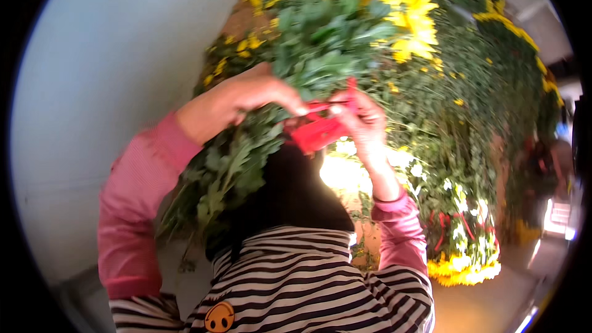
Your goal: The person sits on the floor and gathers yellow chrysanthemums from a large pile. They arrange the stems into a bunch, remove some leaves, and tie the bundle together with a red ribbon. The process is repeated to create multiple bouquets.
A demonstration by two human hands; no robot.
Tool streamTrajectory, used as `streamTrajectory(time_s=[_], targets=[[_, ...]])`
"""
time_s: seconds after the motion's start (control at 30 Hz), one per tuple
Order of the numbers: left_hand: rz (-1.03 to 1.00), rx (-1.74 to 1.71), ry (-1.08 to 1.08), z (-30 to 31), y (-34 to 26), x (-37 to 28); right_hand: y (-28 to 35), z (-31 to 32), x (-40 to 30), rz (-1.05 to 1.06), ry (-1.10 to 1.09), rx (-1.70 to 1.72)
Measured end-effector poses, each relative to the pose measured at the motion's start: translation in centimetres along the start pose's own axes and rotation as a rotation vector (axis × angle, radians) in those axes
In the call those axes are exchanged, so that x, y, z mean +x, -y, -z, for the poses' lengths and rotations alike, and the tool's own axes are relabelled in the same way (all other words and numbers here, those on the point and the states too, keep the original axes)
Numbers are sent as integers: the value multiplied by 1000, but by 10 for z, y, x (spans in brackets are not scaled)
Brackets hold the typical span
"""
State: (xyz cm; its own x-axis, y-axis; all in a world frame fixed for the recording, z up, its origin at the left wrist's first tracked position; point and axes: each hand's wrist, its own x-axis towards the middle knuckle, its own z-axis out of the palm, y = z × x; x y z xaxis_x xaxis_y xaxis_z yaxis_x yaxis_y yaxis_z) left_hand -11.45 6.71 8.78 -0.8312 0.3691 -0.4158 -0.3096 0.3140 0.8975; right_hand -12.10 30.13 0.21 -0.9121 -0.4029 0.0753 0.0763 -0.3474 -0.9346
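Note:
A bunch of yellow chrysanthemums (319,51) with leafy green stems lies across in front of my chest, its blooms pointing away to the upper right. My left hand (252,92) grips the stems from the left side; some of its fingers are hidden by leaves. Its thumb tip touches a red ribbon (319,135) on the bunch. Between thumb and fingers, my right hand (367,118) pinches the ribbon, and one piece sticks up above the fingers. Lower leaves (231,171) hang down to the left, beside my dark clothing.
Piles of green stems (462,83) with yellow blooms extend behind and to the right. Another yellow bunch (465,268) with red ties hangs blooms-down at lower right. A pale wall (106,78) stands at left. Strong sunlight washes out the spot below my right hand.

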Motion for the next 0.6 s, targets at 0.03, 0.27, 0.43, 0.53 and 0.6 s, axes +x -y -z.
streamTrajectory(time_s=[0.03,0.27,0.43,0.53,0.6], targets=[[-97,52,27,2,5,0,7,7,0,21,-36,-46],[253,-141,-287,14,18,-11,1,48,-17,-54,42,-112],[167,0,-232,2,7,-1,-19,88,-57,-306,-146,-223],[180,-13,-308,43,50,-12,-59,151,-94,-517,-595,-257],[190,-105,-359,52,41,-31,-102,213,-155,-605,-598,-1180]])
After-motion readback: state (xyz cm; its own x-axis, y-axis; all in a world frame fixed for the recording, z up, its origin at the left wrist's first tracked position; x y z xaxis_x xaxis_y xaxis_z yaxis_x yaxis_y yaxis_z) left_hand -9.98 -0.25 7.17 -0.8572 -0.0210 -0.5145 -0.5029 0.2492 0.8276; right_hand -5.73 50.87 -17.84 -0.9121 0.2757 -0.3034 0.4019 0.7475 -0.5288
